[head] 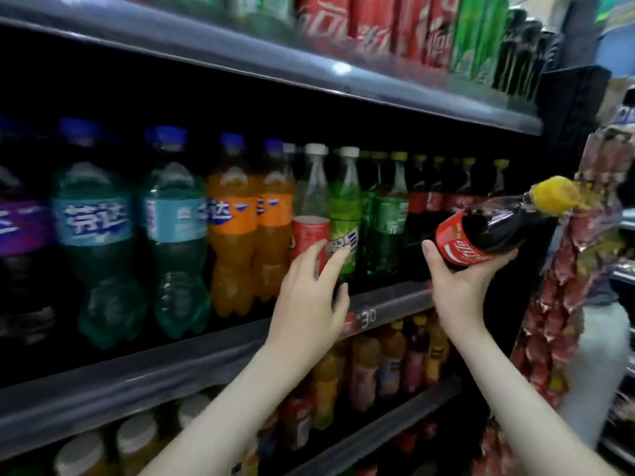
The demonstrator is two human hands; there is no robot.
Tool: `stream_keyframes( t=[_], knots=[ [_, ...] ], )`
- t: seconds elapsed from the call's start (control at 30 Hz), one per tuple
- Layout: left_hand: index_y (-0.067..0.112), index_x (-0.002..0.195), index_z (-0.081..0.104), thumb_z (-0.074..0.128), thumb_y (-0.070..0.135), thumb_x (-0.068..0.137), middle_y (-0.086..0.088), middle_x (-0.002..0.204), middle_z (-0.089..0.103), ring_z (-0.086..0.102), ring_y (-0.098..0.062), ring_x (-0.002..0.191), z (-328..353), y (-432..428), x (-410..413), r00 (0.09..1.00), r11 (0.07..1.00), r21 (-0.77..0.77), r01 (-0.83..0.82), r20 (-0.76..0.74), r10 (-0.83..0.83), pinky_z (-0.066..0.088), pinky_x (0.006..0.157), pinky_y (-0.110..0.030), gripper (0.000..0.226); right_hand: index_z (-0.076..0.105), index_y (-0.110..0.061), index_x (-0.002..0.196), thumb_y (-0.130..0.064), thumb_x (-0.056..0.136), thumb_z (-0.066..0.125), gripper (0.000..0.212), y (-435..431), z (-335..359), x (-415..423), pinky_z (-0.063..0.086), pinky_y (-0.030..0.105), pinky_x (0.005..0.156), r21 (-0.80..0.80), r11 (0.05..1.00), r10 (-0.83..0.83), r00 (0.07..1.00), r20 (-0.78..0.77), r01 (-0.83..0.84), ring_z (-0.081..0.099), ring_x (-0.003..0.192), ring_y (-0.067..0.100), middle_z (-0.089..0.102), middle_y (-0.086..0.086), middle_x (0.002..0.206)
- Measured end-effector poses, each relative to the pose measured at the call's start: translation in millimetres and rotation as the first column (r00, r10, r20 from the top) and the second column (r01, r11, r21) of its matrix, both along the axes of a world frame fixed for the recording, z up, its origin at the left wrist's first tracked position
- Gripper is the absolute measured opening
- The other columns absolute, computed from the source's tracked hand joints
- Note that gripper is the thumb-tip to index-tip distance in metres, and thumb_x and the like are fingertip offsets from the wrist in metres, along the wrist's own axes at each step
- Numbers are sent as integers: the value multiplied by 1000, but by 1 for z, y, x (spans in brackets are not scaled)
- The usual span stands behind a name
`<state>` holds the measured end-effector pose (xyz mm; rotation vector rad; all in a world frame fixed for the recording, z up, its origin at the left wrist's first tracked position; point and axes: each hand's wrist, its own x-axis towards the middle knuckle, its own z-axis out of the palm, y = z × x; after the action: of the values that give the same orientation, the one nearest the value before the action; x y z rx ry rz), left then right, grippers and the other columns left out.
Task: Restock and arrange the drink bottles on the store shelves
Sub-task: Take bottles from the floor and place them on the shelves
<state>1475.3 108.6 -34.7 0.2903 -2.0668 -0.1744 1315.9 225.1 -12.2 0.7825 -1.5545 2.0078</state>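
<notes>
Store shelving packed with drink bottles fills the view, dark between its grey edges. Nearest, the left hand (309, 297) reaches forward with fingers straight and slightly spread. Its fingertips lie over the red label of a clear bottle (311, 207) and the light-green bottle (347, 207) beside it, though whether they touch is unclear. The right hand (457, 283) curls thumb and fingers round the lower body of a cola bottle (481, 231). That bottle is held off the shelf and tilted, its yellow cap pointing up and away to the right.

Just below both hands runs the middle shelf (171, 365) with a price tag (364, 317) on its lip; under it stand juice bottles (364, 369). Left of the left hand stand orange soda bottles (233, 228), then teal bottles (96, 235). Between the hands are green bottles (388, 218), and behind the right hand dark cola bottles in a row (433, 201). Right of the right hand hang snack packets (567, 304). Above, the top shelf (343, 73) carries red bottles (378, 22).
</notes>
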Motion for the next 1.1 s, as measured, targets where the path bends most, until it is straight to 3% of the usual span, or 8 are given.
stream_keyframes(
  t=[0.1,0.2,0.33,0.47,0.57,0.77,0.87,1.1],
  knots=[
    [20,142,43,66,18,86,-20,141,42,41,-37,129,14,9,-72,996,996,-68,-63,51,67,38,104,-47,61,-2,-2,148,-17,80,76,105,3,12,-74,18,-1,97,74,996,55,998,6,-56,26,124,-4,21,-7,136],
    [20,143,40,75,19,78,-20,142,42,38,-37,132,25,8,-128,976,965,-187,-183,83,201,28,109,-52,73,0,-8,149,-14,83,74,99,-7,27,-127,20,-7,90,178,970,168,986,-5,-164,27,119,-9,25,-14,131],
    [21,143,38,83,26,65,-20,141,45,31,-36,134,24,7,-175,916,906,-252,-341,129,380,19,112,-56,90,15,-15,144,-16,79,77,90,-27,27,-177,36,14,97,301,909,300,954,7,-288,46,124,11,44,0,136],
    [20,144,40,84,33,63,-27,140,38,29,-39,130,21,3,-202,886,878,-230,-419,108,451,33,103,-58,93,19,-20,144,-17,79,78,88,-41,22,-192,35,-3,81,393,847,376,926,33,-357,47,119,7,47,-6,131],
    [22,147,32,82,27,67,-29,142,27,31,-42,125,19,-2,-213,891,882,-201,-427,75,448,41,98,-55,94,19,-19,146,-19,80,77,88,-50,23,-196,34,-7,77,422,805,438,898,53,-417,46,117,4,47,-8,129],
    [34,151,13,75,24,78,-18,151,6,24,-43,127,15,-6,-214,917,918,-109,-381,81,390,50,88,-49,96,4,-24,151,-27,91,63,83,-60,11,-190,29,1,90,533,633,593,794,133,-562,33,128,-1,32,-17,138],
    [39,150,9,72,26,81,-11,153,-1,19,-42,131,16,-5,-213,924,927,-96,-362,91,370,48,92,-48,94,1,-24,152,-29,93,61,84,-58,9,-188,28,15,98,549,621,593,793,137,-559,31,128,-2,30,-16,141],
    [42,148,-1,67,24,87,-6,153,-12,17,-44,135,18,5,-214,925,932,-49,-360,112,363,45,98,-49,93,1,-22,152,-34,87,68,94,-50,12,-195,33,22,98,613,654,497,863,92,-442,37,136,16,34,0,151]
  ],
)
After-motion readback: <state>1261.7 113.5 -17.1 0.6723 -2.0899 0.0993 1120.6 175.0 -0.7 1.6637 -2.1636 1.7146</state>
